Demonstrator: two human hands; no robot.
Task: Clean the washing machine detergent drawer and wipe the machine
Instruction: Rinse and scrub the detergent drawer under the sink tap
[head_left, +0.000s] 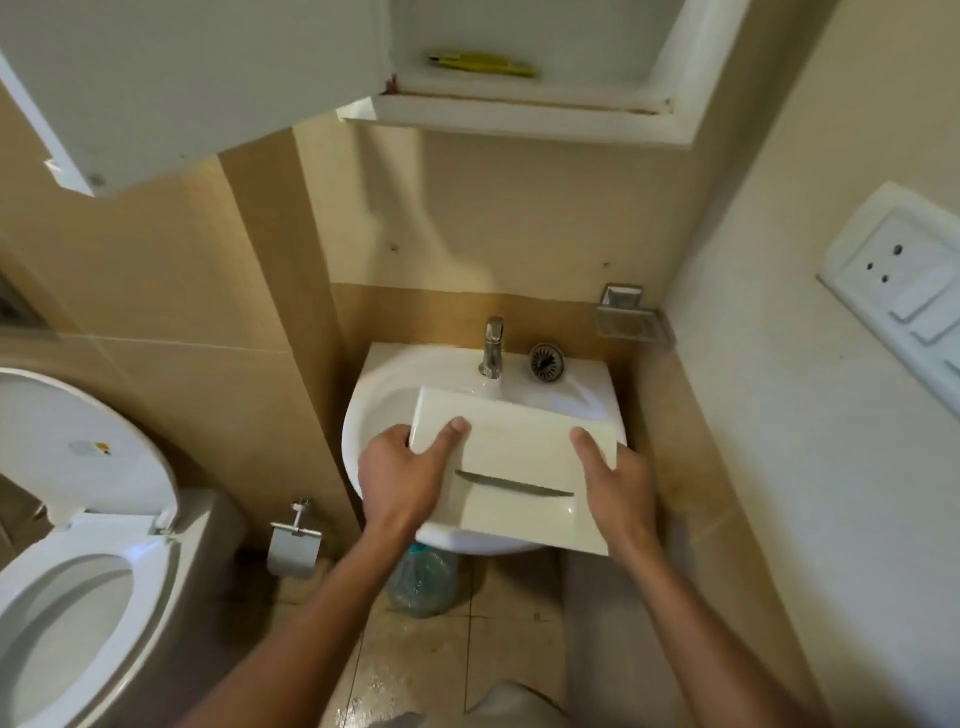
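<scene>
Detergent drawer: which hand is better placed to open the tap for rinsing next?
Left, probably. The left hand is nearer the tap, while the right hand holds the detergent drawer end that overhangs the basin rim, so its grip is better kept there.

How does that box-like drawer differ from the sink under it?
The drawer is cream and rectangular with flat faces; the sink is white and rounded. The drawer is loose, gripped at its sides by the left hand and right hand; the sink sits against the wall. The drawer has a long slot across its face; the sink carries a tap. Both are pale and glossy.
</scene>
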